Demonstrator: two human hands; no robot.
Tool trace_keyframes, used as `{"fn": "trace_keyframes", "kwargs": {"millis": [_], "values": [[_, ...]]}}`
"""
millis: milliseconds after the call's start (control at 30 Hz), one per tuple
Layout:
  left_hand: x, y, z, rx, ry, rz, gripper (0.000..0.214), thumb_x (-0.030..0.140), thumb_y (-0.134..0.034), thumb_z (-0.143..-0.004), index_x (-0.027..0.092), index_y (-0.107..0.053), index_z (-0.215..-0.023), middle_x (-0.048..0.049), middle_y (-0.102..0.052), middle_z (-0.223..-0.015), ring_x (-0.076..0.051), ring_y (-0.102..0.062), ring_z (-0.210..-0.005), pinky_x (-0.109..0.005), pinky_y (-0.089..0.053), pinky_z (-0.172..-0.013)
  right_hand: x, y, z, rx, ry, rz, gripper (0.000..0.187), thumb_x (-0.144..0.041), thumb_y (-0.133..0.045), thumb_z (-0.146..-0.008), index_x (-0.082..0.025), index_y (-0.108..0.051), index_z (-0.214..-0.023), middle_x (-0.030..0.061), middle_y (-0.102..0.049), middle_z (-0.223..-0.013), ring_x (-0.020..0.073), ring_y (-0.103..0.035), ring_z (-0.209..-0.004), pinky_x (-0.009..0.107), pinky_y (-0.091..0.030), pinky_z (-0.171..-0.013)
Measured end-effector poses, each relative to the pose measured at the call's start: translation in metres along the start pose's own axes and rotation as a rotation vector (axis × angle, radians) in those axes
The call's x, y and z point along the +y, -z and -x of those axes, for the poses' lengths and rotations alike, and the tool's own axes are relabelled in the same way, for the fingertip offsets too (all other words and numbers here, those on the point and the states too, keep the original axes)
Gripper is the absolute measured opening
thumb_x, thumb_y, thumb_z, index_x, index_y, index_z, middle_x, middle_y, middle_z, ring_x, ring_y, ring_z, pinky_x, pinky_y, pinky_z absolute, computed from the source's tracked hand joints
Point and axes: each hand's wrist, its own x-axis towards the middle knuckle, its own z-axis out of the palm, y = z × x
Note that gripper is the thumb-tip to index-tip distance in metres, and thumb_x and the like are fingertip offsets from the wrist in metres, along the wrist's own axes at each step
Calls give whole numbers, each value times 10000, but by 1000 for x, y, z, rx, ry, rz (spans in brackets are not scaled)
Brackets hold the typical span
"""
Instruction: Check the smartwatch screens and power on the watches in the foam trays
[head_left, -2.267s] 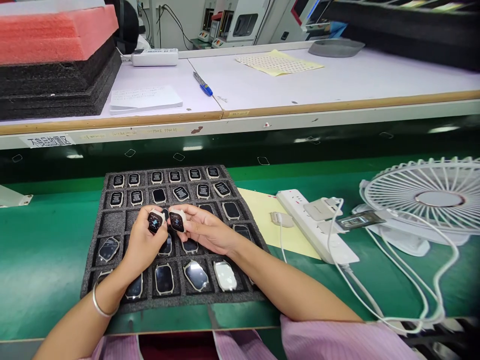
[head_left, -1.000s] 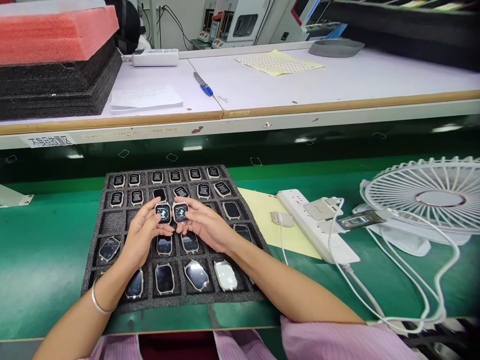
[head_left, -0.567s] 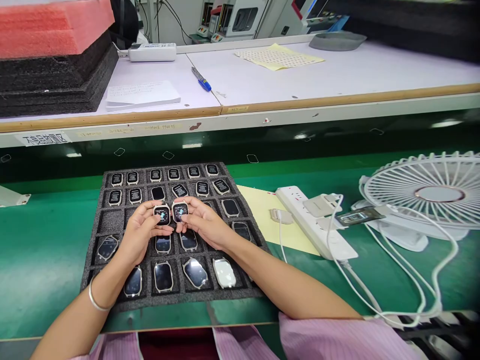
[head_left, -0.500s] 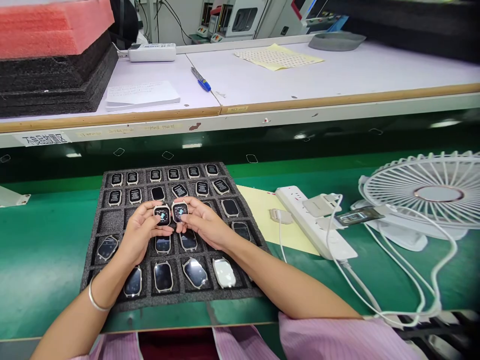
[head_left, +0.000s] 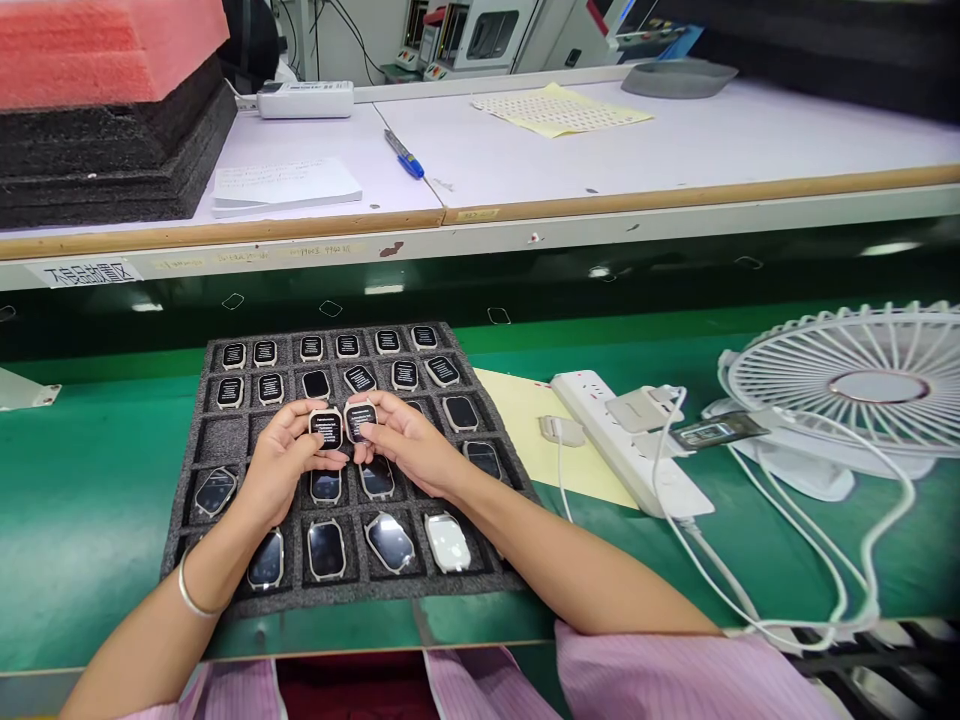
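My left hand (head_left: 286, 448) is closed round the sides of a square smartwatch body (head_left: 327, 428) without a strap, its thumb at the screen's lower left. Just to its right, my right hand (head_left: 401, 440) grips a second smartwatch body (head_left: 361, 422), thumb resting on the glass. Both lit screens show lines of white text on black. Beneath them lies a dark grey foam tray (head_left: 225, 440) with rows of pockets holding similar watch bodies. Those in the two far rows mostly show text; nearer ones, like this one (head_left: 327, 550), look dark. My hands hide some middle pockets.
On the right are a white power strip (head_left: 592, 400), a charging puck (head_left: 562, 431), loose white cables and a white fan (head_left: 847, 385). A raised shelf (head_left: 525, 190) behind carries paper, a pen (head_left: 403, 154) and stacked foam (head_left: 97, 160).
Both held watch screens have switched from a dark face with a small coloured figure to lines of white text. My hands have stayed almost in the same place.
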Motion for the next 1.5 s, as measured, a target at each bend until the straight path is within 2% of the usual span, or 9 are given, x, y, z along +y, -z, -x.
{"fn": "trace_keyframes", "kwargs": {"millis": [333,633,767,867,1133,1300,1500], "values": [[-1,-1,0,2,-21,-14,443,295,-812,-693,181,-568,-1046,3,-673,-947,-152,-730,-618,-258,-627,-618,1,0,0,-12,23,15,362,-183,-688,-804,-202,-561,-1143,-16,-641,-850,115,-650,-645,259,-486,-613],[-2,-1,0,4,-42,-19,481,220,-806,-644,189,-568,-1060,-5,-689,-985,-151,-737,-637,-254,-628,-649,3,1,0,7,24,40,462,-123,-717,-723,-216,-542,-1140,-22,-629,-910,102,-642,-652,247,-487,-625],[-2,-2,-1,15,-4,-27,427,356,-778,-714,177,-578,-1046,5,-687,-822,-168,-724,-594,-265,-620,-592,1,-1,0,56,-46,9,327,-327,-731,-815,-202,-557,-1062,-17,-651,-848,93,-600,-544,240,-447,-539],[0,-2,-1,28,23,-1,409,411,-741,-734,176,-588,-1031,6,-683,-790,-184,-722,-583,-289,-622,-578,-2,-2,-1,82,-98,-53,364,-464,-726,-833,-200,-565,-1024,2,-676,-853,103,-601,-520,250,-448,-520],[2,-2,2,-12,11,-7,418,276,-750,-663,181,-590,-1037,10,-698,-860,-180,-732,-615,-290,-629,-622,-1,0,0,59,-58,-15,394,-338,-799,-763,-200,-575,-1057,-37,-640,-802,95,-608,-549,234,-453,-545],[1,-2,2,-23,6,-3,405,273,-751,-687,181,-598,-1051,11,-694,-844,-177,-731,-619,-291,-631,-630,-2,-2,1,61,-43,22,367,-344,-788,-780,-197,-576,-1040,-37,-640,-799,84,-583,-525,232,-440,-530],[0,-2,1,-5,0,-16,417,332,-792,-701,180,-602,-1040,0,-693,-845,-179,-728,-612,-290,-632,-611,-1,-1,1,45,-34,29,362,-260,-767,-760,-202,-572,-1059,-40,-632,-801,93,-596,-550,236,-446,-542]]}}
